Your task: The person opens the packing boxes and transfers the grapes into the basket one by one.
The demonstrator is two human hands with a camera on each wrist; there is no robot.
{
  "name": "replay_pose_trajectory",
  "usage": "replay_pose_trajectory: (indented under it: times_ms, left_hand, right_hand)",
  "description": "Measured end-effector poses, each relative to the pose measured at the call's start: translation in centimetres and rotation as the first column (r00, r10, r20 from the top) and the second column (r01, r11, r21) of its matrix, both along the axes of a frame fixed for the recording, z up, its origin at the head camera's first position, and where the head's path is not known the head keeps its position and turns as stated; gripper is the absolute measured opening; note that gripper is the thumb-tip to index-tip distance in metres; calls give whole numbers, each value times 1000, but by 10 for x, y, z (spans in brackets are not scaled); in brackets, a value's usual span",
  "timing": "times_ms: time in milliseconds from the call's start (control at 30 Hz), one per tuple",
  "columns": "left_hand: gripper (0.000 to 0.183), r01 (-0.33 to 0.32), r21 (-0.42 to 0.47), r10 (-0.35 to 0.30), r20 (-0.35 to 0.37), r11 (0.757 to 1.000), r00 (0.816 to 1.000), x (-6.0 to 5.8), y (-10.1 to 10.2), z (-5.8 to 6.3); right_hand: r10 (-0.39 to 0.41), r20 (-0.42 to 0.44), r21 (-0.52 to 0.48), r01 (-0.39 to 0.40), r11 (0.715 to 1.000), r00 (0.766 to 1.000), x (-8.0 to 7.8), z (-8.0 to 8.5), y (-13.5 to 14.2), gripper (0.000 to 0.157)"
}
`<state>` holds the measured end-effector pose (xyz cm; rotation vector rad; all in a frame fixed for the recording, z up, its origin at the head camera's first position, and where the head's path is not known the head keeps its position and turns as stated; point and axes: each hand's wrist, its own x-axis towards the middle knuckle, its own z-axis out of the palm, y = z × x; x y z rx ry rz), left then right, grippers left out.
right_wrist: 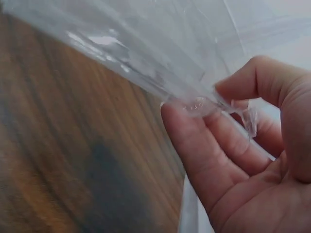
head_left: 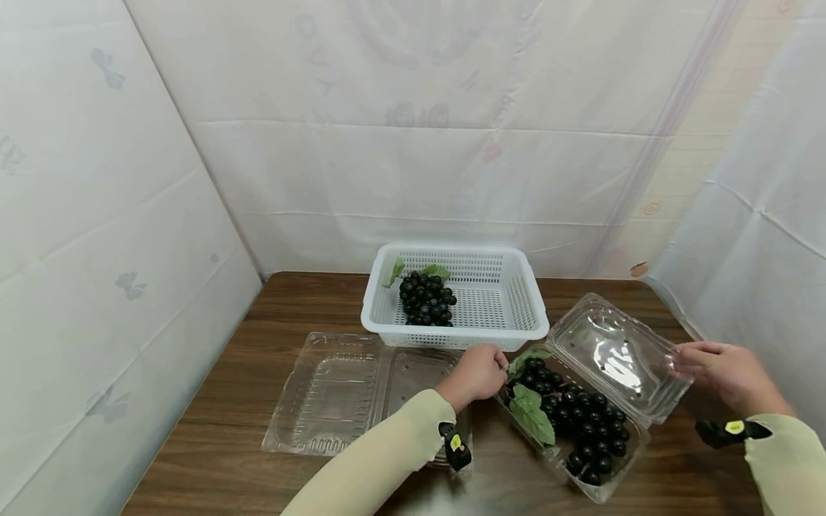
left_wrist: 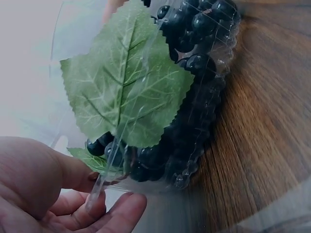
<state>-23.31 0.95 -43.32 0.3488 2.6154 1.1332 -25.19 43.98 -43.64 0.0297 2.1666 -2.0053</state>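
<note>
A clear plastic clamshell box (head_left: 635, 448) stands at the right of the table with a bunch of black grapes (head_left: 584, 423) in its base. Green leaves (left_wrist: 124, 87) lie along the near left side of the bunch. My left hand (head_left: 476, 373) pinches the box's rim at the far left corner, close to the grape stem, between thumb and fingers. On the other side, my right hand (head_left: 725, 373) grips the edge of the raised lid (head_left: 613, 351), thumb against fingers. The lid tilts up from the base, and the grapes lie uncovered.
Behind the hands, a white perforated basket (head_left: 503, 297) holds another bunch of black grapes (head_left: 426, 297) with leaves. A second clear clamshell (head_left: 329, 394) lies unfolded at the left, partly under my left forearm. White sheeting (head_left: 413, 179) surrounds the wooden table (head_left: 226, 423).
</note>
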Motion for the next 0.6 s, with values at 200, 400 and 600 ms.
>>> replay_pose_trajectory:
  times_ms: [200,400,600]
  left_hand:
    - [14,-49,31,49,3,998,999,-4,-5,-4]
    - [16,-64,64,69,-75,996,995,-4,-10,-8]
    - [10,-87,47,93,-129,995,987,-5,-11,-12]
  right_hand:
    - [-21,52,187,11,982,998,14,-9,-5,24]
    - [-48,129,479,-19,877,991,26,-9,-10,26]
    - [-89,156,505,-2,863,984,34,-20,-18,20]
